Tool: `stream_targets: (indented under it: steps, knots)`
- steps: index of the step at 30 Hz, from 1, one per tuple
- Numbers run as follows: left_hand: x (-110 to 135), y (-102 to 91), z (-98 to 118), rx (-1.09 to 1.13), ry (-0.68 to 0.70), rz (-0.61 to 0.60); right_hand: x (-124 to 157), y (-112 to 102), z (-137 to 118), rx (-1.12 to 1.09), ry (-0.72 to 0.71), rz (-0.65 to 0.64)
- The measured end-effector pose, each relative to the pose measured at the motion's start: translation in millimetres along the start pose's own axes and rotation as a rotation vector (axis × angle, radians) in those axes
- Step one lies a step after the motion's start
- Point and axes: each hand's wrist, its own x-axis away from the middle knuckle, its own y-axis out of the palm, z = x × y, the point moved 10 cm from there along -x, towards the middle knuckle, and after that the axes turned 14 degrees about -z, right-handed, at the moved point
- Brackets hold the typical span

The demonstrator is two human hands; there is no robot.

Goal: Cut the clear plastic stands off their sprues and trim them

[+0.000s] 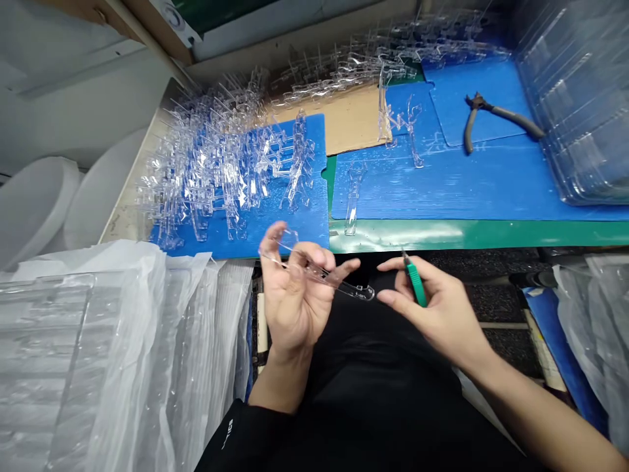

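Note:
My left hand (295,292) grips a transparent moulded plastic part (327,276) between thumb and fingers, and the part's long arm sticks out to the right. My right hand (435,308) pinches a green-handled trimming tool (417,283) with a thin metal tip, close to the far end of that part. The tip and the plastic are apart. Both hands hang over my black-clad lap, just in front of the green table edge (466,235).
A heap of transparent plastic parts (221,157) lies on a blue corrugated board (295,229), with more along the back. Side-cutting pliers (494,118) rest on another blue board (472,183). Stacked transparent trays in white plastic sheeting (98,354) fill the lower left.

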Motion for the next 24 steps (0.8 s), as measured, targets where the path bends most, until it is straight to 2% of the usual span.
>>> stream_targets:
  steps: [3,5,8,10,11,12,13,14,16,17,19,21,24]
  knots:
    - [-4,-9.0,9,-0.059,0.009,0.056,-3,23,17,-0.187,0.053,-0.068]
    - [-3,-12.2,7,-0.033,-0.007,0.093,-4,34,28,-0.333,0.077,-0.099]
    - [3,-15.6,-1,-0.056,-0.035,0.169,-1,37,39,-0.556,0.099,-0.082]
    - [14,-21.3,22,-0.297,0.146,0.301,3,25,34,-0.518,0.073,-0.003]
    - [20,-15.3,40,-0.498,0.274,0.322,5,15,27,-0.427,0.041,0.045]
    - [24,-0.9,54,-0.719,0.381,0.277,8,7,16,-0.31,-0.001,0.085]
    - [25,17.8,60,-0.917,0.447,0.166,10,0,3,-0.188,-0.053,0.107]
    - [24,34.9,58,-1.056,0.458,0.015,12,-2,-11,-0.077,-0.113,0.103]
    - [21,52.3,45,-1.133,0.387,-0.231,15,1,-35,0.098,-0.239,0.048]
    - [21,53.3,42,-1.099,0.359,-0.278,16,4,-45,0.163,-0.295,0.014]
    - [20,50.0,37,-0.981,0.325,-0.302,19,11,-58,0.26,-0.374,-0.03]
    - [20,46.4,29,-0.865,0.305,-0.311,21,14,-63,0.327,-0.388,-0.043]
    - [22,32.1,20,-0.741,0.296,-0.209,23,10,-64,0.435,-0.322,-0.007]
